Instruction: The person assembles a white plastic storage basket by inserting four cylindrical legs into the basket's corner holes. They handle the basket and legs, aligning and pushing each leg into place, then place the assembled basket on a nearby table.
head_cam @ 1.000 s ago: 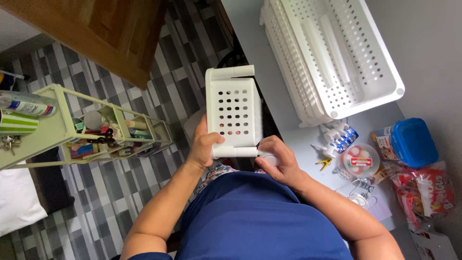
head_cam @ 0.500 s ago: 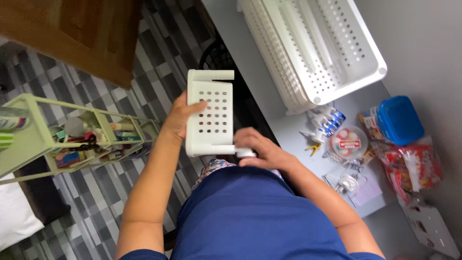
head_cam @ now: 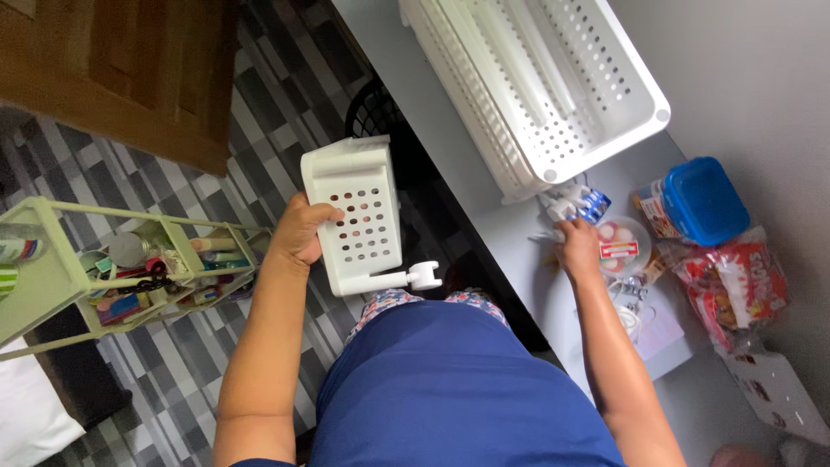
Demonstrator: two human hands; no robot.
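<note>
The left hand (head_cam: 303,232) grips the white perforated panel (head_cam: 356,220) by its edge; it looks light, stiff plastic. The right hand (head_cam: 577,246), fingers curled, touches small items on the tabletop (head_cam: 519,233).

Blue-lidded box (head_cam: 697,200) beside red snack bags (head_cam: 735,285) (grey desk (head_cam: 450,104)).

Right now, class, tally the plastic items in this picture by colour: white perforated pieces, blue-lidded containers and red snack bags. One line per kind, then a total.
White perforated pieces: 2, the small panel gripped by the left hand and the large basket on the grey table
Blue-lidded containers: 1
Red snack bags: 1
Total: 4
</note>
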